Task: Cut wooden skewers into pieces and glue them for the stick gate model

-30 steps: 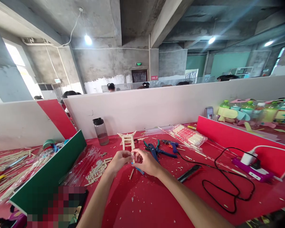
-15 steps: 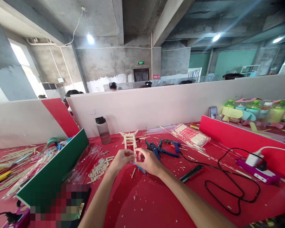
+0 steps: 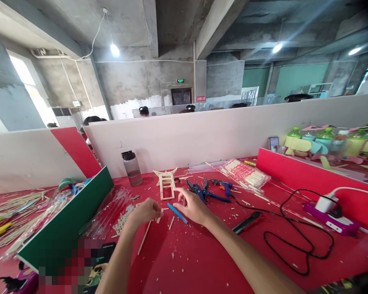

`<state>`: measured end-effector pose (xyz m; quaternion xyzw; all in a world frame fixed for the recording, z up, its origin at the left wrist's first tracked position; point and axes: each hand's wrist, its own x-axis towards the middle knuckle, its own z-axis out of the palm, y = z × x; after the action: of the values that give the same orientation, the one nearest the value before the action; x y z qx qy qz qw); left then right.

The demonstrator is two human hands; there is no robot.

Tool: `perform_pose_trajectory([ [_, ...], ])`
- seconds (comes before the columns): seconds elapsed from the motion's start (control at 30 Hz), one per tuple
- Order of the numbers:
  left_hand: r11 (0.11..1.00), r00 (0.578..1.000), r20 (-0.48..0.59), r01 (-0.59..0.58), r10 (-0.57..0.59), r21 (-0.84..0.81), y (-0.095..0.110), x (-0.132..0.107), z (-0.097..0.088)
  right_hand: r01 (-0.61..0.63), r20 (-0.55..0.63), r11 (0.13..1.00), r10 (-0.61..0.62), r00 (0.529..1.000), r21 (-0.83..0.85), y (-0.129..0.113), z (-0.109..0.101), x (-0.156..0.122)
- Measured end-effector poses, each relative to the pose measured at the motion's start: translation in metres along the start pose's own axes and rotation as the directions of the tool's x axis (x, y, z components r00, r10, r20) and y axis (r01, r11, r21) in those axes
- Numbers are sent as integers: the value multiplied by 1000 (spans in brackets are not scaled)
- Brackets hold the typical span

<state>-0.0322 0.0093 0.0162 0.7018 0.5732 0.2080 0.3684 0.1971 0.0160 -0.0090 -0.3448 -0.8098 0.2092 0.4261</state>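
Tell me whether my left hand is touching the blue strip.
Apart: in the head view, red tabletop shows between your left hand and the blue strip.

Green sign above door: "EXIT" legible; Chinese characters over it too small to confirm. Red sign on pillar, right of door: white Chinese characters, apparently 卫生间请上三楼.

The single view looked out from the wearer's head, facing forward and down across the red bench; the forearms ran in close from the lower edge, the left hand and right hand came next, and a white partition stood farther off
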Motion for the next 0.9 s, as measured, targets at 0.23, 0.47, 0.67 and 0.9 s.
perform_pose_trajectory([
  [0.23, 991, 990, 114, 74, -86, 108, -8, 1, 13, 15, -13, 999, -16, 1000, -37, 1, -2, 2],
  [0.47, 988, 995, 79, 53, -65, 143, -8, 2, 16, 27, -51, 998, -30, 998, -64, 8, -5, 4],
  [0.67, 968, 989, 97, 86, -112, 234, -11, 6, 18, 38, -68, 996, -43, 997, -80, 10, -8, 5],
  [0.9, 939, 985, 52, 138, -162, 316, -8, 2, 13, 53, -30, 993, -56, 998, -102, 10, -8, 5],
])
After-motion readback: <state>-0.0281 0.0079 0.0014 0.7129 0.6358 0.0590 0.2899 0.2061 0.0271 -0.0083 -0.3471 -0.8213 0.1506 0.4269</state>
